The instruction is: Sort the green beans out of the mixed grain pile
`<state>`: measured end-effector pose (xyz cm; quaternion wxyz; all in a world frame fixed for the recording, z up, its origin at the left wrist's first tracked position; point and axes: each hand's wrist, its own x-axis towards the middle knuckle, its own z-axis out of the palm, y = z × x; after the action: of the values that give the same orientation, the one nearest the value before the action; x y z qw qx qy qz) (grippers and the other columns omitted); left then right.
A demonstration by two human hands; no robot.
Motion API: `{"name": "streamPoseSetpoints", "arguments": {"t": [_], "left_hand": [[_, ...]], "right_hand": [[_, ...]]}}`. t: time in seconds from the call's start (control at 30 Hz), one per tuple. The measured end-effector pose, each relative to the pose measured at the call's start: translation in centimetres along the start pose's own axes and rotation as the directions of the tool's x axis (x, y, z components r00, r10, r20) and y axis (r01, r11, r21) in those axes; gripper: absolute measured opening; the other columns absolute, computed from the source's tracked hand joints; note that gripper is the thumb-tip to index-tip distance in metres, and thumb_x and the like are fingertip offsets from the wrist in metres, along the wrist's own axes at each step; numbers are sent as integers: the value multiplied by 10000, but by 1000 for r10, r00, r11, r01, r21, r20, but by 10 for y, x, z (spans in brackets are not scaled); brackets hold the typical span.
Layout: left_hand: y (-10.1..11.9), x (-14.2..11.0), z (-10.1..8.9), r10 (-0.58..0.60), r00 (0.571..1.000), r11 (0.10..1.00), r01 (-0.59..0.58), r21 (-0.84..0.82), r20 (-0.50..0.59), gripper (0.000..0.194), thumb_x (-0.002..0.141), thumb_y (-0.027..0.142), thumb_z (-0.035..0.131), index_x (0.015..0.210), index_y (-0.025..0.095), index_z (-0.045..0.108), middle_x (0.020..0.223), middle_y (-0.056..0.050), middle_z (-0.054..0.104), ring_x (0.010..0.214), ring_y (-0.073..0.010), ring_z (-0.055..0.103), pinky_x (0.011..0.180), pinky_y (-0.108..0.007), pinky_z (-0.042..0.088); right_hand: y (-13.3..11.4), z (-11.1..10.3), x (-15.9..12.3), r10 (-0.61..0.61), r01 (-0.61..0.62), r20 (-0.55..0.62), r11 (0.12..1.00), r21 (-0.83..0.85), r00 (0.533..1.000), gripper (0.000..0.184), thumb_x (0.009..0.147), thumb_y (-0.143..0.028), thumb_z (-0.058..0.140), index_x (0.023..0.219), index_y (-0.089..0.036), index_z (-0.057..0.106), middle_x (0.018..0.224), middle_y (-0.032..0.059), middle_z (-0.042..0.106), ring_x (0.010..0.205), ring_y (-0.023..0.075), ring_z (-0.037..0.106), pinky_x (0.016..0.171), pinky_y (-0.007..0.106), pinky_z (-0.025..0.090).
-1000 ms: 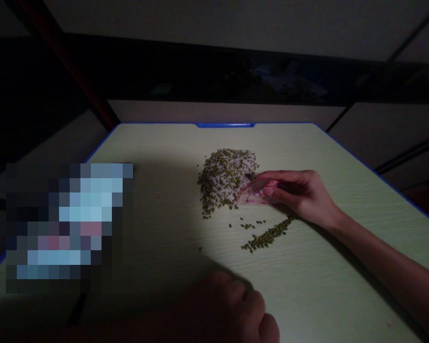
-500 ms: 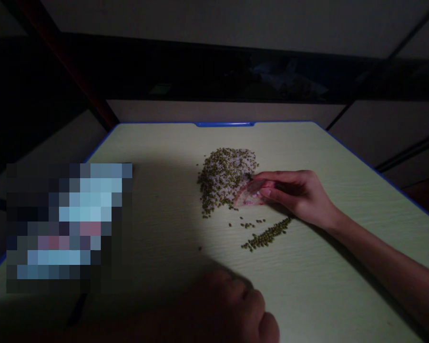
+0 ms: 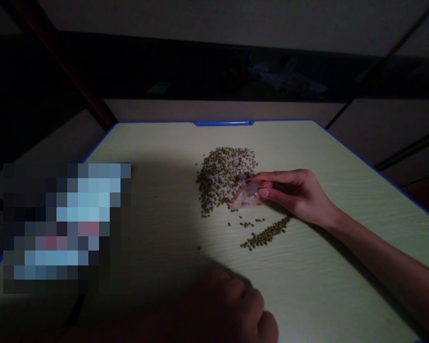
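My right hand (image 3: 296, 193) pinches a thin, see-through, pinkish fan-shaped piece (image 3: 246, 196) between thumb and fingers. Its curved edge touches the near right side of a heap of green beans mixed with white grains (image 3: 225, 174). Nearer to me, a slanting row of green beans (image 3: 266, 233) lies apart from the heap, just below my right wrist. A few loose beans (image 3: 248, 224) are scattered between the two. My left hand (image 3: 232, 305) rests in shadow at the table's front, its fingers curled into a fist; nothing shows in it.
The pale wood-grain table (image 3: 157, 143) has a blue rim with a blue handle (image 3: 223, 123) at the far side. At left stands a blurred-out, pixelated bluish object (image 3: 89, 205). Behind the table is a dark shelf gap (image 3: 200, 71) in pale furniture.
The fan-shaped piece in my right hand has shifted slightly left and towards me along the heap's edge. My left hand stays where it was.
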<state>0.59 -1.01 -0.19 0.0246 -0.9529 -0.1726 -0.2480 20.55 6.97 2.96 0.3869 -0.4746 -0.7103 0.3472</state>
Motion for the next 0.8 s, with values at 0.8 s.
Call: {"name": "streamPoseSetpoints", "arguments": {"t": [0.8], "left_hand": [[-4,0,-6,69,996,998,-69,-3,61,269,594,180,565,575,191,296,527,42,325,461,-122,281,385,-309,163]], "right_hand": [[-5,4,-3,46,-46,-2,998,54,999,243,738,-219,615,954,-140,695,866,60,708,612,113,587,523,220,466]]}}
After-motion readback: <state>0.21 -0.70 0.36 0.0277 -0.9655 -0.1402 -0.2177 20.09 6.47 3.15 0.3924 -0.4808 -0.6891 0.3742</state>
